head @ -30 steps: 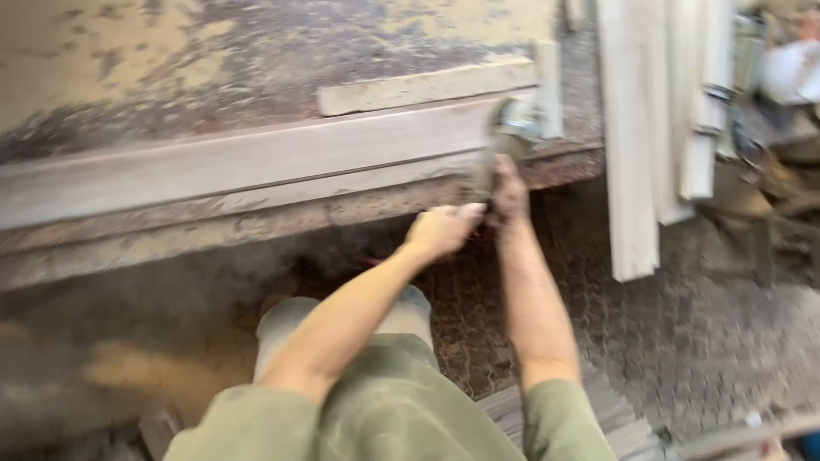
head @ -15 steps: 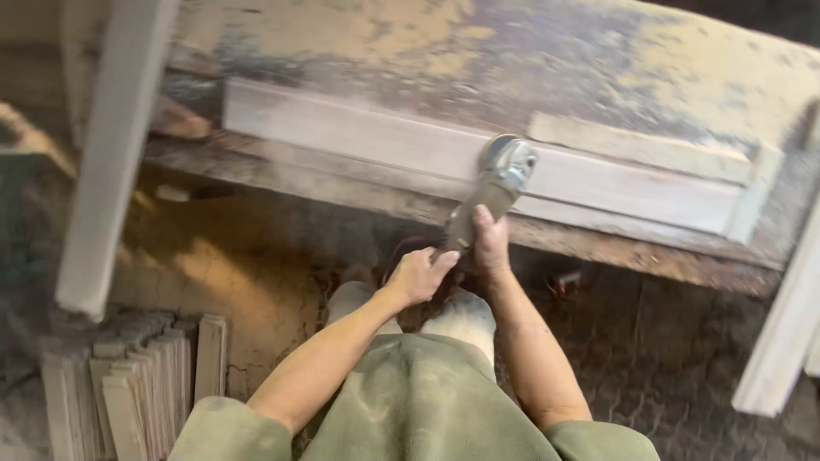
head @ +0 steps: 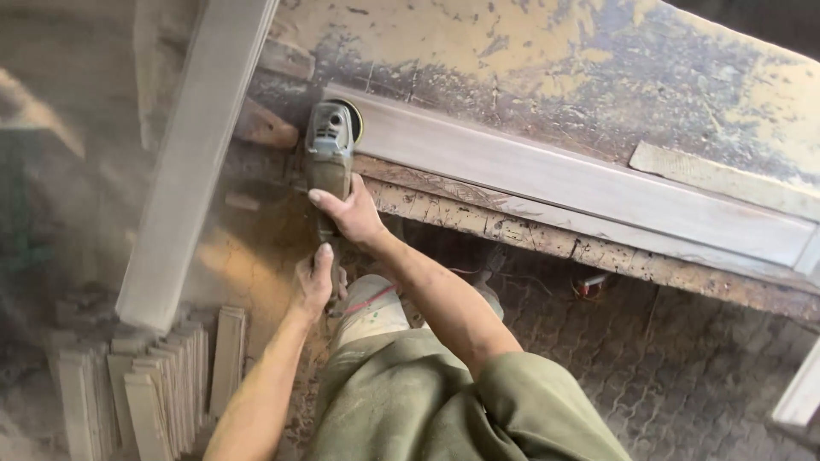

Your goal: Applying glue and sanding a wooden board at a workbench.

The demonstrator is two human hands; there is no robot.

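The person wears a short-sleeved olive-green shirt (head: 478, 410) of loose, creased cloth, its sleeves ending above the elbows, so both forearms are bare down to the left hand (head: 314, 282) and the right hand (head: 352, 213), which wear no gloves, rings or watch. Below the hands, pale grey-beige trousers (head: 371, 312) show at the knees, dusty, speckled with small dark spots and crossed by a thin reddish line.

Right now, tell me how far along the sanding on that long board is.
Done: cannot tell; the long board looks evenly grey and dusty.
In hand: the angle grinder sits at the board's left end, right hand on its body, left hand on the rear grip.
Left: a stack of short strips stands untouched on the floor.
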